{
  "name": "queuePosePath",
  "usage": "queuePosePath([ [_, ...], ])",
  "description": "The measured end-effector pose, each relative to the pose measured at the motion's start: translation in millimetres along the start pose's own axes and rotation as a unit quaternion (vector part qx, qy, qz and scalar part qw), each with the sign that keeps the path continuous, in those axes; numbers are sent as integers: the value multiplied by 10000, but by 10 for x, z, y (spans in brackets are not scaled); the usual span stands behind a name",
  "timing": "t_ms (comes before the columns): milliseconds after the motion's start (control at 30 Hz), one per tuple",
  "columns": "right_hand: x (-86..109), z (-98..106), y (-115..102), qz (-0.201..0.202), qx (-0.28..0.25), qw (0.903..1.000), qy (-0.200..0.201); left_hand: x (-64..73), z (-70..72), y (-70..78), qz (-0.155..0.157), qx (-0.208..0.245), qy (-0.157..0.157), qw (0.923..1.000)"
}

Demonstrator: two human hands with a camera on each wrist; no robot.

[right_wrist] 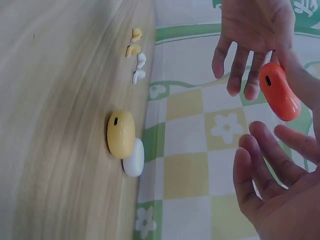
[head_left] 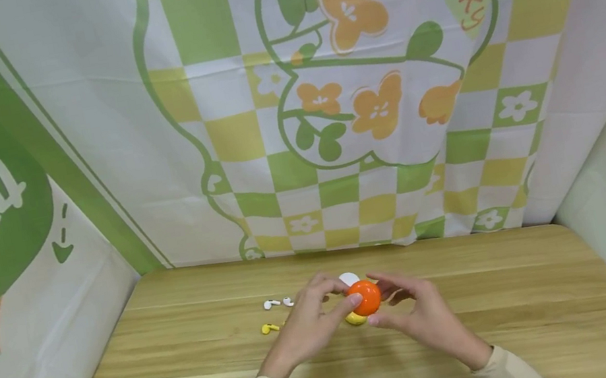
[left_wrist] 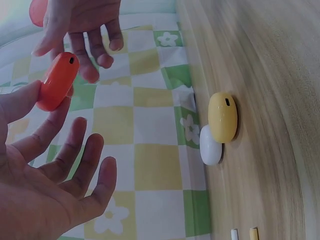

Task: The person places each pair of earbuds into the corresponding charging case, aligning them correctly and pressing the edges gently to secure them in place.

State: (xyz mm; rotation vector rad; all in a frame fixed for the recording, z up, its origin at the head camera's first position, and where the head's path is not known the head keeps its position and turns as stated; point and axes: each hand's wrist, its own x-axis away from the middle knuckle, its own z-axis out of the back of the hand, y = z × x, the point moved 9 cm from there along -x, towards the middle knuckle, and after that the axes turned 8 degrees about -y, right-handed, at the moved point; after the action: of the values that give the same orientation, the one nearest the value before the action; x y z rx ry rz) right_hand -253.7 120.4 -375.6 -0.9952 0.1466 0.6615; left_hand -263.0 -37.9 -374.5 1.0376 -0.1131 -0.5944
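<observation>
Between its thumb and index finger my left hand [head_left: 313, 313] pinches a glossy orange earbud charging case [head_left: 366, 298], raised above the table. A small dark port shows on the case's end in both wrist views. My right hand [head_left: 416, 310] is close beside the case on its right, fingers spread and slightly bent, holding nothing. Below the hands, a yellow earbud case [left_wrist: 223, 118] rests on the table, and a white earbud case [left_wrist: 211, 146] lies right behind it. In the head view the hands and the orange case partly cover both.
Left of the hands lie white earbuds [head_left: 271, 304] and yellow earbuds [head_left: 269, 329], two of each in the right wrist view. The wooden table [head_left: 518, 327] backs onto a printed cloth wall [head_left: 235, 140], with more cloth at both sides.
</observation>
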Motion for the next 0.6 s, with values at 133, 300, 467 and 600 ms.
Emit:
queuePosePath([
  [133, 8, 7, -135, 674, 661, 9955, 125, -5, -24, -11, 33, -21, -83, 10000],
  [300, 28, -5, -228, 1015, 1133, 9882, 193, -7, -60, -15, 46, -68, -183, 9998],
  [467, 25, -17, -257, 1018, 1276, 9864, 166, -6, -81, -12, 38, -87, -253, 9996],
  [600, 28, -18, -285, 1204, 1351, 9833, 177, 0, -87, -13, 87, -72, -282, 9995],
])
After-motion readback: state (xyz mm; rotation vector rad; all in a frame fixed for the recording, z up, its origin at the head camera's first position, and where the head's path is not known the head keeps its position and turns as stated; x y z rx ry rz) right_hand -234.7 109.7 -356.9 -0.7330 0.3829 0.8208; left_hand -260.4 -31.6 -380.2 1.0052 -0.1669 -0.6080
